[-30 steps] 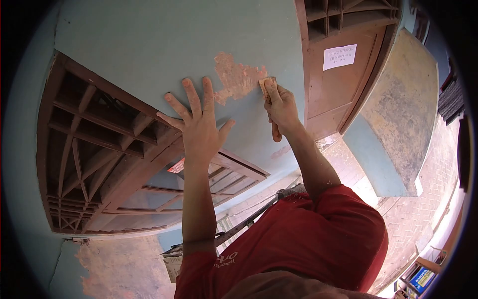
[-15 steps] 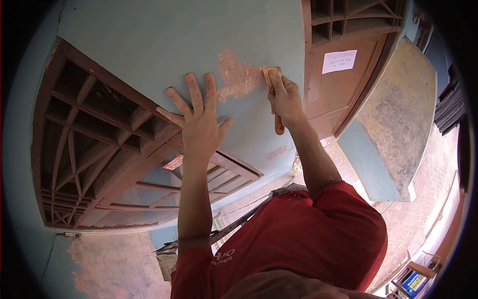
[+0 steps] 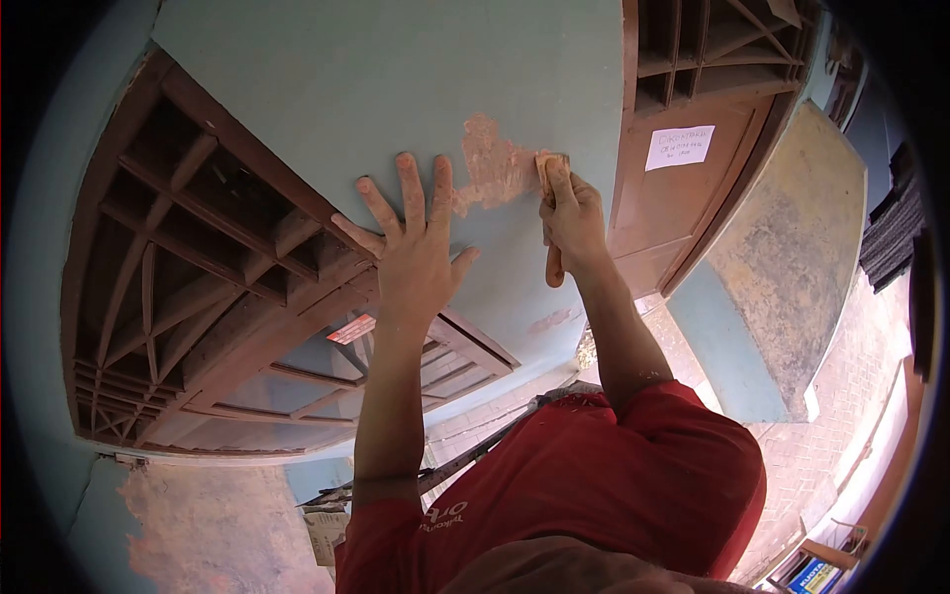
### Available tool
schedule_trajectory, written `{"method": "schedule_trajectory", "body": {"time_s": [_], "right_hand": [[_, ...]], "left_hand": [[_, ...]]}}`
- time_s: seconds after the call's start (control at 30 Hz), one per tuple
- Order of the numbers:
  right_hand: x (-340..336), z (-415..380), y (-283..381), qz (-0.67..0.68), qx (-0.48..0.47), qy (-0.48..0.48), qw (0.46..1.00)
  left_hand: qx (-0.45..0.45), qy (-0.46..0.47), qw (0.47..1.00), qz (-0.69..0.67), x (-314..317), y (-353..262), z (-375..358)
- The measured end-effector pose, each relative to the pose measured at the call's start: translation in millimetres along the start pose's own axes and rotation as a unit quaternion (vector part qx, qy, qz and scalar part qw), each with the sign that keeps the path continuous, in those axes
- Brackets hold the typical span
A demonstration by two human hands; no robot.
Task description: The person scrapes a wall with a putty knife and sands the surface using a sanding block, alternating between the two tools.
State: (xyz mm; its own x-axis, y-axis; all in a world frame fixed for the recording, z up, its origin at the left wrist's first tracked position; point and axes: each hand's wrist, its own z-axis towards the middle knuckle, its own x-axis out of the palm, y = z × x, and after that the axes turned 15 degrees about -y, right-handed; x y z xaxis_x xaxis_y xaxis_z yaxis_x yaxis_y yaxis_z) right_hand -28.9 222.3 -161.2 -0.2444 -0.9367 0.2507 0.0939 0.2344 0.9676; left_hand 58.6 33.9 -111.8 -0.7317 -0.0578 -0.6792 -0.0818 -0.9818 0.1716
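My left hand [image 3: 418, 247] lies flat on the blue-green wall [image 3: 386, 69] with its fingers spread, just left of a bare, pinkish patch [image 3: 490, 163] where the paint is gone. My right hand [image 3: 574, 218] is wrapped round a scraper [image 3: 554, 265] with an orange-brown handle. The handle's end sticks out below the fist, while the tool's upper end touches the wall at the patch's right edge. A smaller scraped spot [image 3: 550, 321] shows lower on the wall.
Brown wooden latticework [image 3: 178, 257] fills the left side. At the right are a brown door [image 3: 663, 213] bearing a white paper [image 3: 680, 148] and a stained wall section [image 3: 792, 238]. A blue box [image 3: 816, 576] sits at the lower right, near brick paving [image 3: 851, 396].
The view has shifted, so wall and hands appear slightly lower and farther right. My left hand stays spread on the wall; my right hand still holds the scraper at the patch's right edge.
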Motion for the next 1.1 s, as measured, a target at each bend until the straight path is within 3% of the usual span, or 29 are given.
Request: {"method": "schedule_trajectory", "body": {"time_s": [0.17,0.23,0.53,0.6,0.73,0.93,1.03,1.1], "right_hand": [[3.6,6.0,20.6,0.03,-0.075,0.003,0.997],[-2.4,-9.4,-11.3,-0.03,0.013,0.011,0.999],[13.6,-12.8,9.1,-0.033,-0.069,0.035,0.996],[9.7,-28.3,-7.3,-0.076,-0.013,0.038,0.996],[19.6,-16.4,25.1,-0.021,-0.056,0.03,0.998],[13.8,-26.2,-10.6,-0.081,-0.028,0.01,0.996],[18.3,-10.4,10.8,0.0,-0.028,0.023,0.999],[18.4,-13.1,16.8,-0.017,-0.058,0.01,0.998]], "left_hand": [[-0.006,-0.023,1.0,-0.009,3.2,0.5,-3.1],[-0.015,-0.01,1.0,-0.015,4.1,-0.6,-2.2],[-0.015,-0.019,0.999,-0.026,4.8,-0.6,-2.6],[-0.015,-0.02,0.999,-0.029,4.4,-0.5,-3.5],[0.005,-0.043,0.998,-0.038,6.1,2.3,-3.5],[0.022,-0.013,0.999,-0.032,1.4,3.7,-1.8],[0.023,-0.008,0.999,-0.035,0.2,3.4,-1.7],[0.025,-0.011,0.999,-0.042,0.7,2.3,-2.8]]}}
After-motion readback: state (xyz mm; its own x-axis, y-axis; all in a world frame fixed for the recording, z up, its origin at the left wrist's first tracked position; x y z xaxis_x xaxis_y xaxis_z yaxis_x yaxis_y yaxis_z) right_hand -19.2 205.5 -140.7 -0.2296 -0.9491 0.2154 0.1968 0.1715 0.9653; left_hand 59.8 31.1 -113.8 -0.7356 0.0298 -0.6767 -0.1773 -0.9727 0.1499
